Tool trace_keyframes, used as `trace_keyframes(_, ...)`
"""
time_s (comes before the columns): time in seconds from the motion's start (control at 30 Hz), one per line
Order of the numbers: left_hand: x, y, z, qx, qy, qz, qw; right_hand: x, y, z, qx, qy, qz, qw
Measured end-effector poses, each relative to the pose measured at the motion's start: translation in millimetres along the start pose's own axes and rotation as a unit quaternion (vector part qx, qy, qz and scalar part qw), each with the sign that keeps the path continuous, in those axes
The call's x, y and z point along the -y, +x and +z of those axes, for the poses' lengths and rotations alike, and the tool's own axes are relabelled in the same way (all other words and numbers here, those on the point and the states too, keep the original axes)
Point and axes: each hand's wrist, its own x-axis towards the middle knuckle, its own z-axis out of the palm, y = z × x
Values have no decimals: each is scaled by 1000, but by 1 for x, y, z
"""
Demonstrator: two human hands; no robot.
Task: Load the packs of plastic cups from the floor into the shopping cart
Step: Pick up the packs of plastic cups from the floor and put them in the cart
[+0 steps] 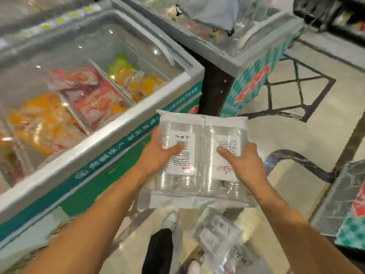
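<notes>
While left hand point(158, 156) and right hand point(245, 165) grip cup packs point(201, 133), freezer point(118, 124) holds seemingly snacks point(94, 99).

A: Left side?
B: Chest freezer point(118, 125), white rim, glass lid point(79, 56) closed. Under glass: orange packs point(43, 119), red pack point(92, 101), yellow-green pack point(128, 76), blurred.
A: Top?
B: Second freezer point(223, 60), teal checkered side panel point(256, 76) with red label.
A: Bottom?
B: White shoe point(170, 220), black trouser leg point(158, 252).

Blurred white characters run along the chest freezer point(126, 139), unreadable. The cup pack point(201, 175) has white labels showing a barcode; their print is illegible.
</notes>
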Motion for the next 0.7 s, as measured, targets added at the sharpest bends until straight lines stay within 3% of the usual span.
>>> trace_keyframes(0.3, -4, -243, -184, -231, -20, -63, 971, 171, -161, 92, 210, -74, -164, 961)
trace_keyframes(0.47, 28, -398, -274, -337, -27, -78, 938, 241, -277, 191, 356, -101, -243, 897)
trace_keyframes(0.7, 103, -599, -355, -518, -88, -131, 841, 295, -459, 353, 491, -151, -326, 793)
